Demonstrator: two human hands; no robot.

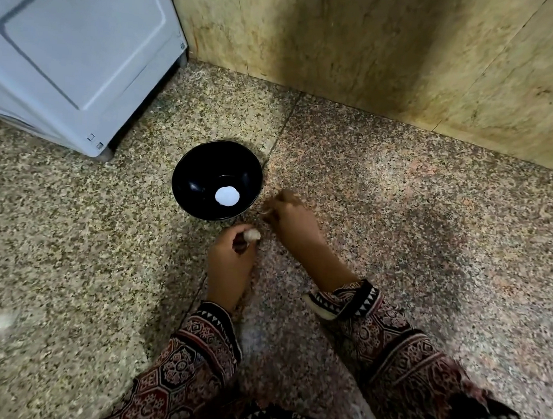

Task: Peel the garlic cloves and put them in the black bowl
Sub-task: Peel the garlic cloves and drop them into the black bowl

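Speckled stone floor (397, 216), wall (375, 47) behind. Black bowl (186, 184) stands near white appliance (68, 51) corner. Left hand (230, 258) pinches garlic clove (252, 234) just beside the bowl's near rim; right hand (290, 220) blurred, finger state cannot be told.

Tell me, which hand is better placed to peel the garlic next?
Probably the right hand. The left hand grips the small pale garlic piece in its fingers, so it serves as holder. The right hand is beside it, near the round black bowl, though blur hides its fingers.
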